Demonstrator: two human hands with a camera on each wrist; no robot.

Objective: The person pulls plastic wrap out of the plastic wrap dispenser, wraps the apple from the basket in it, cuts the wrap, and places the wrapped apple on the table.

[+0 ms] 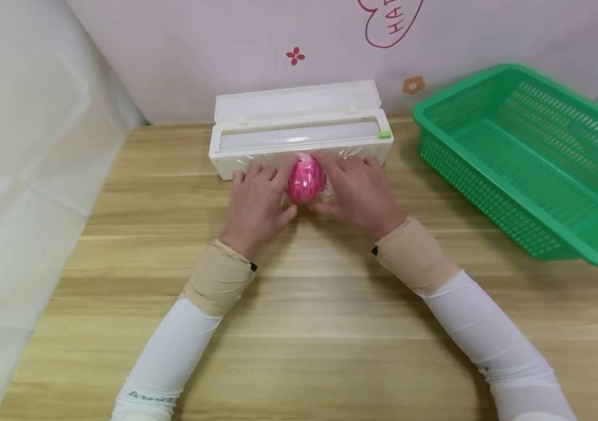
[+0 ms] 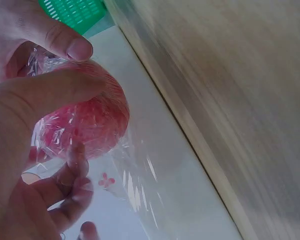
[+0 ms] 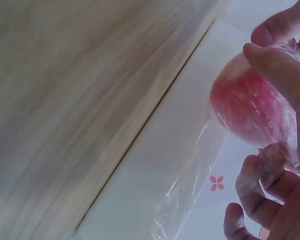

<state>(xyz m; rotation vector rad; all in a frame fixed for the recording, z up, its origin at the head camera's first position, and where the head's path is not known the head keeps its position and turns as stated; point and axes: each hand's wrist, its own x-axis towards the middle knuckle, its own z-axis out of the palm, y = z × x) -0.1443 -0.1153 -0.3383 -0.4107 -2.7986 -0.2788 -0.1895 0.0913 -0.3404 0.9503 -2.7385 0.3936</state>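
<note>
1. A pink apple (image 1: 305,180) sits between the two hands, just near of the white wrap dispenser box (image 1: 299,135), about mid-table toward the far edge.
2. Clear cling film (image 2: 135,180) is draped over the apple and trails off it in loose, wrinkled folds.
3. The left hand (image 1: 258,204) cups the apple's left side, thumb and fingers curled round it over the film.
4. The right hand (image 1: 359,192) grips the right side likewise, fingers bent round the wrapped fruit.
5. The dispenser lies open, lid tipped back against the far wall.
6. A green plastic basket (image 1: 530,158) stands at the right, well apart from the hands, on the wooden table (image 1: 299,327).
</note>
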